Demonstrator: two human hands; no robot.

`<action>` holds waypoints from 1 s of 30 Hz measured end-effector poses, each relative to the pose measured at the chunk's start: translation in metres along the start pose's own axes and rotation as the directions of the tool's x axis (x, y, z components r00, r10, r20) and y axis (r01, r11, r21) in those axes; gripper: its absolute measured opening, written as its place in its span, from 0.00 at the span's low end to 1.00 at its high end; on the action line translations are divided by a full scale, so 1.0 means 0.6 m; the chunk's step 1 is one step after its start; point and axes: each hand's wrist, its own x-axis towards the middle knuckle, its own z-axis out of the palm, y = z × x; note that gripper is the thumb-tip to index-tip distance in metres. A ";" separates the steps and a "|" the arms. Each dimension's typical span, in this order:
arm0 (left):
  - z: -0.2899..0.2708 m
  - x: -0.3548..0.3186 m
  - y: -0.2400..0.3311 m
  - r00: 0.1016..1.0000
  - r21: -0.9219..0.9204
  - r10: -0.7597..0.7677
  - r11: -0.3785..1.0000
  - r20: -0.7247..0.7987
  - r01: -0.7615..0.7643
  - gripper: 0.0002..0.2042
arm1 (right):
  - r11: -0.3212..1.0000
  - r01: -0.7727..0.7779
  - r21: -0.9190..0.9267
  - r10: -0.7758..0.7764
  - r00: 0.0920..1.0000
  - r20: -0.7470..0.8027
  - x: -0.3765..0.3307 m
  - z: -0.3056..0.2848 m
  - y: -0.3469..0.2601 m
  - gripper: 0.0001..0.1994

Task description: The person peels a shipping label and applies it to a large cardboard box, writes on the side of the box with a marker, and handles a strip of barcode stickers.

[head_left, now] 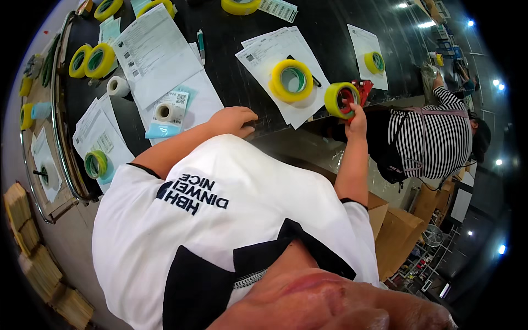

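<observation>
My right hand (356, 120) grips a red tape dispenser (362, 88) loaded with a yellow-green roll of tape (333, 100), held at the table's near edge. My left hand (235, 120) rests on the black table (231, 71) by that same edge, fingers stretched out and holding nothing. Between the hands, a large yellow tape roll (275, 82) lies on a stack of printed sheets (305, 49), with a black pen (313, 78) beside it. Left of my left hand, a small white roll (170, 113) sits on a light blue packet (159, 131) over more paper.
Several yellow tape rolls (101, 60) lie at the table's left and far side. A green pen (201, 47) lies near a tall paper stack (154, 55). On the right, a person in a striped shirt (429, 140) stands close by. Cardboard (399, 236) is behind them, and a metal rail (54, 110) runs at left.
</observation>
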 end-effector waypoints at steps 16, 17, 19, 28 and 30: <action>-0.031 0.062 -0.012 0.954 -0.024 -0.181 0.983 -0.241 0.180 0.18 | 0.952 -0.051 -0.302 0.012 0.991 -0.131 0.262 0.048 -0.001 0.17; -0.028 0.067 -0.018 0.943 0.022 -0.157 0.985 -0.292 0.171 0.19 | 0.924 -0.015 -0.382 -0.031 0.993 -0.113 0.259 0.058 -0.007 0.17; -0.015 0.081 -0.028 0.921 0.109 -0.093 0.984 -0.377 0.144 0.20 | 0.877 0.077 -0.474 -0.098 0.995 -0.020 0.262 0.051 0.003 0.19; -0.023 0.172 -0.065 0.730 0.186 -0.194 0.895 -0.655 0.406 0.34 | 0.942 0.159 -0.295 -0.161 0.987 0.017 0.222 0.072 -0.013 0.20; -0.031 0.193 -0.075 0.739 0.209 -0.252 0.858 -0.625 0.469 0.34 | 0.949 0.184 -0.254 -0.189 0.982 0.004 0.224 0.070 -0.005 0.19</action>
